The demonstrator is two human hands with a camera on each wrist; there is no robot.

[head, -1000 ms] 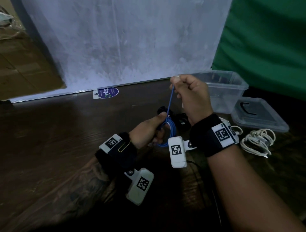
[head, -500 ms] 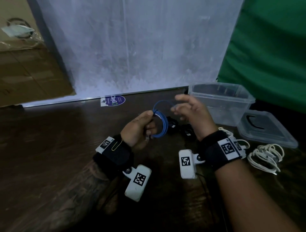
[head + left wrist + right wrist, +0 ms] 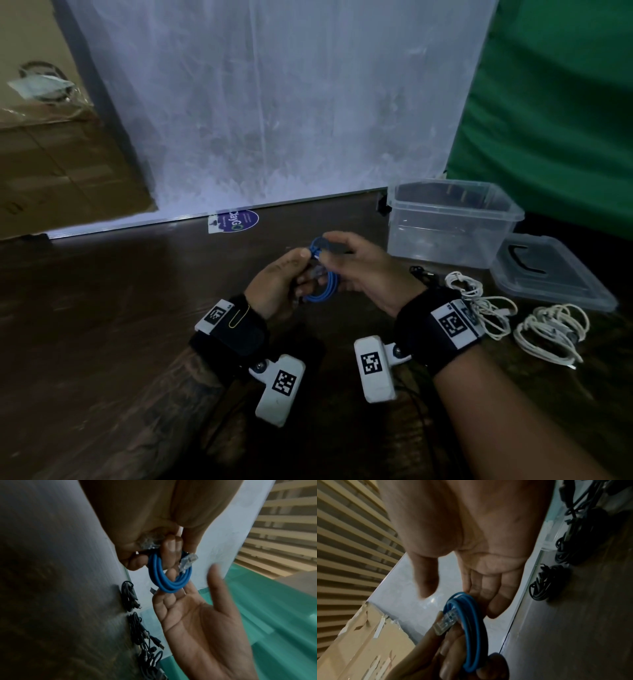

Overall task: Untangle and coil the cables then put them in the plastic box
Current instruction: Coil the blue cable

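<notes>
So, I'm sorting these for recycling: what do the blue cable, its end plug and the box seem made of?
The blue cable looks jacketed in smooth, matte rubbery plastic, since it bends into tight loops. Its plug looks like hard clear plastic, see-through and glossy. The box appears to be translucent rigid plastic: you see through its walls.

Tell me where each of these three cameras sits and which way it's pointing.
Head: worn on the head, looks forward and down at the table, plastic box and white cables; both forearms, left hand and right hand show.
Left wrist: looks along the left hand at the blue cable it holds; the right palm shows too.
Right wrist: looks along the open right hand at the coil.
All three share the blue cable.
</notes>
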